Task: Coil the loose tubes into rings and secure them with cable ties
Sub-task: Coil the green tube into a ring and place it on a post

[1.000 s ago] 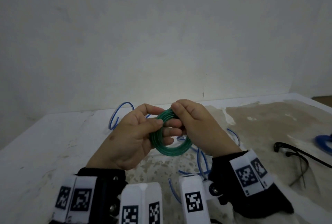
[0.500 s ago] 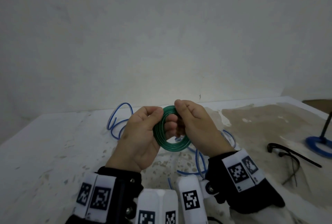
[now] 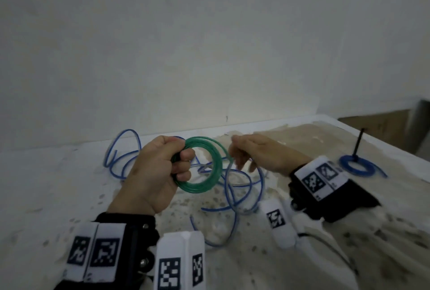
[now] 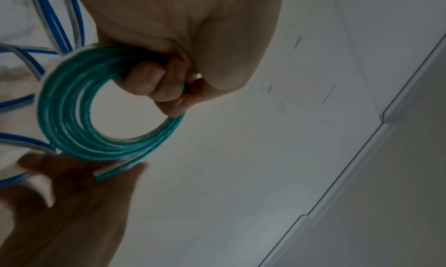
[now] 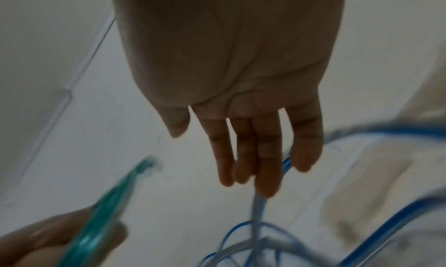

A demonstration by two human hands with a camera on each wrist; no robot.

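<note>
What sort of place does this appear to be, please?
Probably a plain workshop or data-collection bench: a bare stained table against a blank wall, strewn with loose blue tubes and a coiled blue ring.

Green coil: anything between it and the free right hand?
Nothing visible. The left hand grips the green coil in the air; the right hand is open just beside its right edge, with a clear gap. The loose blue tube lies on the table below, not between them.
</note>
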